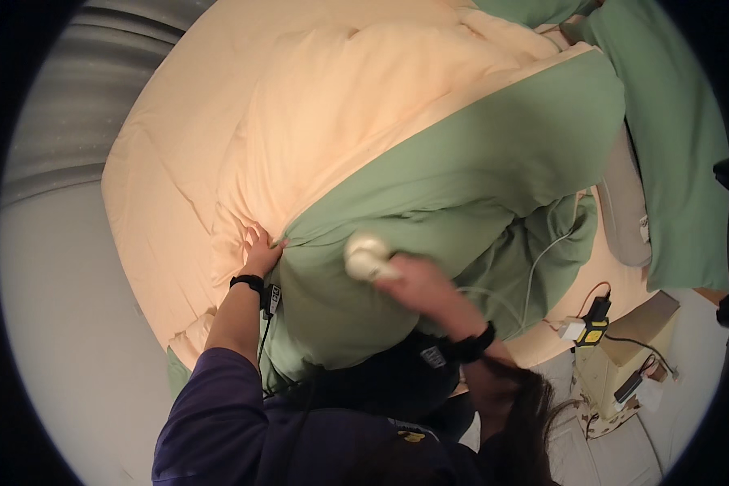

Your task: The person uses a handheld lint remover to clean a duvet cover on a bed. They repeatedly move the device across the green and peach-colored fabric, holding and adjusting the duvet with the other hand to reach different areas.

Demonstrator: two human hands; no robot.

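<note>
A duvet, peach on one face [340, 115] and green on the other [437, 164], is spread before me with its green face partly folded over. At the seam between the two colours, my left hand [261, 250] pinches the fabric, thumb on the fold and fingers on the peach cloth. My right hand [422, 288] grips a white corded handheld appliance [364, 255] with a round head, just over or on the green cloth. Motion blur hides its exact kind and whether it touches the fabric.
The appliance's pale cord [530, 279] appears to run across the green cloth on the right. A black-and-yellow power adapter [592, 333] with plugs sits by an open box [635, 346]. Beyond are a grey pillow [622, 200] and green bedding [674, 121]. A grey curtain [91, 91] hangs at left.
</note>
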